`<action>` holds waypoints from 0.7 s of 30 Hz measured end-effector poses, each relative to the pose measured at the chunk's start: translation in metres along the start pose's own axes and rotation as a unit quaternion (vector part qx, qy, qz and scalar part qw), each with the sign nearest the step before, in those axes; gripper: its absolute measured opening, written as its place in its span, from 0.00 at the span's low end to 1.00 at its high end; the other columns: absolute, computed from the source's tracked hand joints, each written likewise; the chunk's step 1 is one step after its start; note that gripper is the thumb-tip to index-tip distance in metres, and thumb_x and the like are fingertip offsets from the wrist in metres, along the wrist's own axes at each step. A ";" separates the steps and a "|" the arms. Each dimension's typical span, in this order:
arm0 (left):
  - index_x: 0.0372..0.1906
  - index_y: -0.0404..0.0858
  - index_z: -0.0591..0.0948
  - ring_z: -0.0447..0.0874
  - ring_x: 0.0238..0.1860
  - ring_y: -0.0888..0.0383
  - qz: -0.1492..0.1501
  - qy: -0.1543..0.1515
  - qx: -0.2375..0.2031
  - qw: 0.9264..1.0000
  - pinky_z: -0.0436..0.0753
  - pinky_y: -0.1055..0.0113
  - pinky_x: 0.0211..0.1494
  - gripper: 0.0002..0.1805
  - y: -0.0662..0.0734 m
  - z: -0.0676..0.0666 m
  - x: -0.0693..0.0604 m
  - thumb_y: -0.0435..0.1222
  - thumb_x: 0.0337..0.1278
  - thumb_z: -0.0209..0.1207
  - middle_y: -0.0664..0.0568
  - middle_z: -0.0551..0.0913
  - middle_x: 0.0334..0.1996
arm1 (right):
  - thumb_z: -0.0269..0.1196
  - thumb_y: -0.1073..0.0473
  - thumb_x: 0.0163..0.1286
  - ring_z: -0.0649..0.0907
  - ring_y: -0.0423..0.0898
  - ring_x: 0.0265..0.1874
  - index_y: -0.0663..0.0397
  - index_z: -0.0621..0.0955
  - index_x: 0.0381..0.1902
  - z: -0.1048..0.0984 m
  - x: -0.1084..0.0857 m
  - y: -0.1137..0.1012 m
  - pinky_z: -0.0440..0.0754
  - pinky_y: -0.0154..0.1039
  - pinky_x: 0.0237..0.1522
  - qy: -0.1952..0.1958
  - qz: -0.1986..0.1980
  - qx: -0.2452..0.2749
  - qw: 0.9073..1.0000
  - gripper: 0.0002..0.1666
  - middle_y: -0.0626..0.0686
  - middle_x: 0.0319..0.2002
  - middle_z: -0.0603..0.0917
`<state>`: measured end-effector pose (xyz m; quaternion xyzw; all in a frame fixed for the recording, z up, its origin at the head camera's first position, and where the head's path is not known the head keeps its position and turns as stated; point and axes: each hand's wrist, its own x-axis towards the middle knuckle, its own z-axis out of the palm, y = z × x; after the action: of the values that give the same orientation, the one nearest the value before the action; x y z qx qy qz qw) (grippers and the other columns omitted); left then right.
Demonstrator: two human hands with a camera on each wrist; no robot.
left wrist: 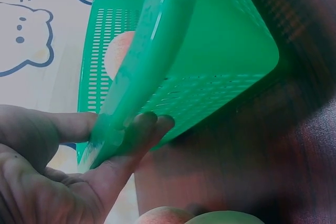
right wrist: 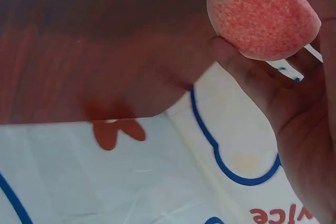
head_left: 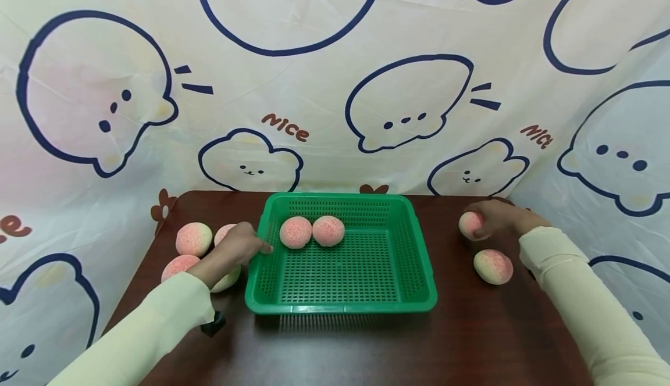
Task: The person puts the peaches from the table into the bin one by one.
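Observation:
A green plastic basket (head_left: 340,309) stands on the dark table, with two pink peaches (head_left: 295,233) side by side at its back left. My left hand (head_left: 239,246) grips the basket's left rim; in the left wrist view the thumb is on one side of the rim (left wrist: 152,51) and fingers are on the other. At the right, my right hand (head_left: 494,218) holds a peach (right wrist: 262,17) between thumb and fingers. Another peach (head_left: 493,267), pink and pale green, lies on the table just nearer than that hand.
Several peaches (head_left: 193,239) lie left of the basket, partly hidden by the left arm. The brown table (head_left: 366,351) ends at a cartoon-printed cloth (head_left: 324,95) behind. A black strap piece (head_left: 213,323) shows at the left wrist.

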<state>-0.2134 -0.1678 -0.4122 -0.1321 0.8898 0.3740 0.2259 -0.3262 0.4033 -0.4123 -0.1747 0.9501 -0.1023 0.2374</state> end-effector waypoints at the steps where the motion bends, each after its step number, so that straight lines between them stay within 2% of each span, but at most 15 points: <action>1: 0.48 0.21 0.77 0.89 0.38 0.49 0.000 0.000 0.001 1.000 0.89 0.58 0.41 0.17 0.000 0.000 0.000 0.32 0.62 0.65 0.32 0.84 0.45 | 0.74 0.53 0.60 0.80 0.49 0.45 0.58 0.79 0.62 -0.003 -0.001 -0.002 0.81 0.47 0.49 0.010 -0.009 -0.001 1.000 0.33 0.53 0.50 0.84; 4: 0.48 0.22 0.77 0.87 0.37 0.51 -0.002 0.001 0.008 1.000 0.88 0.58 0.41 0.18 -0.001 -0.001 -0.002 0.33 0.63 0.65 0.33 0.83 0.45 | 0.74 0.53 0.61 0.80 0.49 0.43 0.58 0.80 0.60 -0.011 -0.002 -0.010 0.80 0.45 0.46 0.047 -0.036 -0.008 0.998 0.31 0.54 0.48 0.84; 8: 0.50 0.21 0.76 0.86 0.39 0.50 -0.004 0.001 0.016 1.000 0.88 0.55 0.46 0.20 -0.001 -0.001 -0.002 0.34 0.63 0.65 0.32 0.82 0.46 | 0.74 0.54 0.62 0.80 0.50 0.44 0.57 0.80 0.61 -0.021 -0.003 -0.023 0.80 0.45 0.45 0.075 -0.042 -0.005 0.996 0.31 0.56 0.51 0.85; 12: 0.52 0.21 0.74 0.87 0.42 0.48 -0.007 -0.001 0.012 1.000 0.88 0.53 0.48 0.21 0.000 0.000 -0.001 0.33 0.64 0.65 0.31 0.82 0.48 | 0.74 0.55 0.61 0.80 0.50 0.43 0.56 0.79 0.64 -0.028 -0.002 -0.035 0.81 0.44 0.43 0.078 -0.035 -0.007 0.996 0.34 0.58 0.53 0.85; 21: 0.57 0.20 0.72 0.88 0.47 0.45 -0.024 -0.004 0.007 1.000 0.88 0.52 0.51 0.25 0.003 0.000 0.000 0.33 0.64 0.65 0.30 0.81 0.52 | 0.74 0.54 0.60 0.79 0.49 0.39 0.55 0.80 0.64 -0.046 0.001 -0.068 0.78 0.40 0.36 0.086 -0.041 -0.018 0.995 0.34 0.55 0.45 0.85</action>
<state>-0.2143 -0.1658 -0.4104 -0.1502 0.8879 0.3631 0.2394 -0.3303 0.3454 -0.3538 -0.2088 0.9607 -0.1093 0.1468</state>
